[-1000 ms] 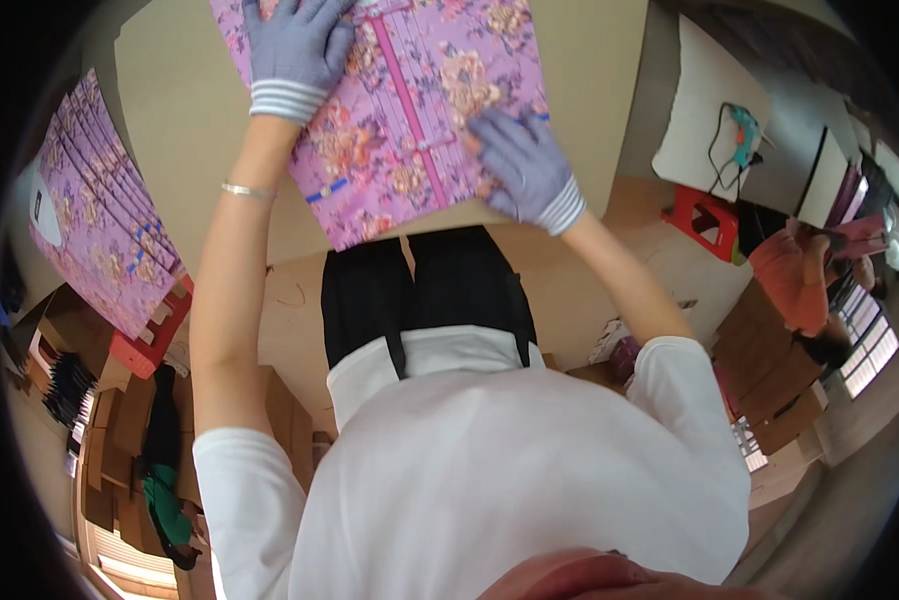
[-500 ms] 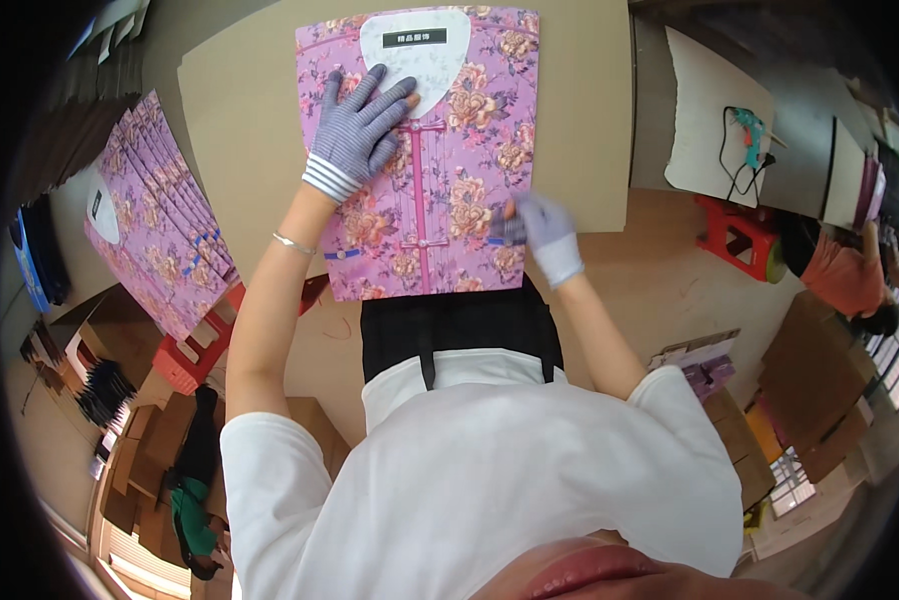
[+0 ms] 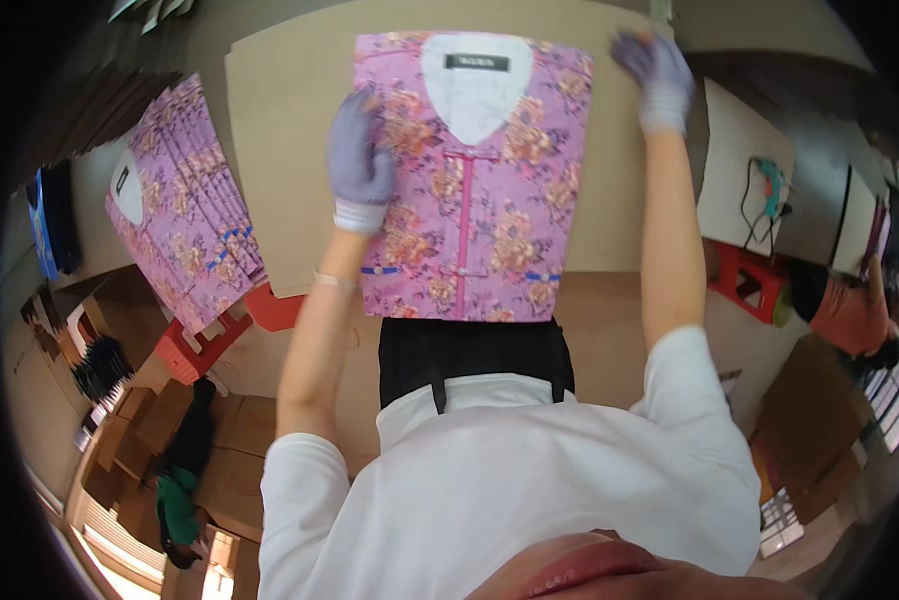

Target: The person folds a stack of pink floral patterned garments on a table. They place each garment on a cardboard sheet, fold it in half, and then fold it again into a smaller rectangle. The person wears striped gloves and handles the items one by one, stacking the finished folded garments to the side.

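Observation:
A folded pink floral garment point(image 3: 480, 190) with a white collar insert lies flat on a brown cardboard-covered table point(image 3: 280, 150), hanging slightly over the near edge. My left hand point(image 3: 360, 160), in a light purple glove, presses flat on the garment's left half. My right hand point(image 3: 655, 65), also gloved, is stretched out past the garment's upper right corner, over the table near its far right edge. It is blurred, and I see nothing in it.
A stack of several matching folded pink garments point(image 3: 185, 240) lies at the left on a red stool point(image 3: 210, 335). Another red stool point(image 3: 750, 280) and a white board with a teal tool point(image 3: 765, 185) stand at the right. A person in orange point(image 3: 850, 310) works far right.
My right hand left the garment's lower right part and reached out to the far right of the table. My left hand stays pressed on the garment's left half.

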A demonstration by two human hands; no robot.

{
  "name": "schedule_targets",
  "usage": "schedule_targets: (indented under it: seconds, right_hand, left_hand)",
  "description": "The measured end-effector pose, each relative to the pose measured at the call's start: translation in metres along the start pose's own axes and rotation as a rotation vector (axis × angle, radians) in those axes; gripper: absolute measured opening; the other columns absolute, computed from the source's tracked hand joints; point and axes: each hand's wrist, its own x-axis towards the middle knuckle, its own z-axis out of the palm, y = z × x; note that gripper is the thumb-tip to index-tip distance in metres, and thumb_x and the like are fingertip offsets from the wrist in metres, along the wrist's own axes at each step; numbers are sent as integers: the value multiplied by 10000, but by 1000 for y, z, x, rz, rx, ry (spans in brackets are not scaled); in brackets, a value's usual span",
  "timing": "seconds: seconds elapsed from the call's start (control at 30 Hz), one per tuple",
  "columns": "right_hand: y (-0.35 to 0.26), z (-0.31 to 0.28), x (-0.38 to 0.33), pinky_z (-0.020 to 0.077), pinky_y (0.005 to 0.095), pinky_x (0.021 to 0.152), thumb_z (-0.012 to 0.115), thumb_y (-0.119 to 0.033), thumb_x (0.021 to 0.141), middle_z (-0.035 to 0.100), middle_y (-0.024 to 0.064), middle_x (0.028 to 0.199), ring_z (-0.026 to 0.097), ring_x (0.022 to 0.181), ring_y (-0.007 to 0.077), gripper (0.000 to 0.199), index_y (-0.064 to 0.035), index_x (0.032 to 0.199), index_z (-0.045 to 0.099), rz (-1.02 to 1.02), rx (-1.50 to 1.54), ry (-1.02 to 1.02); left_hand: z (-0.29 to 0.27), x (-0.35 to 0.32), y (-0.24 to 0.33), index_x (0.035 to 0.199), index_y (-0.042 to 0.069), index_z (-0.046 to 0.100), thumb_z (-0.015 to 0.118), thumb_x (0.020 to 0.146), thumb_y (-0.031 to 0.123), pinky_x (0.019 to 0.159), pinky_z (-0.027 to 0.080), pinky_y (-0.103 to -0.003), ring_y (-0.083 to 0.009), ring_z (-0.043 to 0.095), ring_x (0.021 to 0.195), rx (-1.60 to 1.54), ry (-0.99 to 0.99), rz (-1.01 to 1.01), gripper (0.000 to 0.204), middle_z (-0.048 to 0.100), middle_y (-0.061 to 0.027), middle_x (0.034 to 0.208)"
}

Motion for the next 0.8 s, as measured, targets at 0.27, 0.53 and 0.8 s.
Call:
schedule_targets:
  seconds: [0.27, 0.53, 0.8]
  right_hand:
    - [-6, -21, -245, 536, 331, 814, 540, -97, 960, 675, 125, 1053, 665, 927, 194, 327, 43, 1256, 543, 120, -903, -426]
    - [-62, 222, -271, 476, 381, 1000, 578, -134, 915, 605, 213, 1266, 615, 1154, 330, 600, 3, 1456, 358, -44, -212, -1016]
    - [1, 144, -266, 504, 392, 960, 591, -132, 919, 642, 182, 1217, 624, 1135, 322, 374, -4, 1271, 580, -307, -589, -854]
  left_hand:
    - [-63, -163, 41, 1321, -91, 498, 658, 869, 16, 1051, 426, -346, -245, 551, 1222, -790, 28, -1131, 492, 582, -188, 1294]
    - [-288, -196, -128, 1394, -49, 476, 633, 850, -34, 990, 488, -311, -220, 589, 1161, -21, 440, -1014, 566, 532, -177, 1404]
    - [-401, -194, -298, 1421, 0, 473, 563, 849, -77, 615, 490, -243, -114, 568, 718, 94, 298, -1293, 584, 638, -143, 1180]
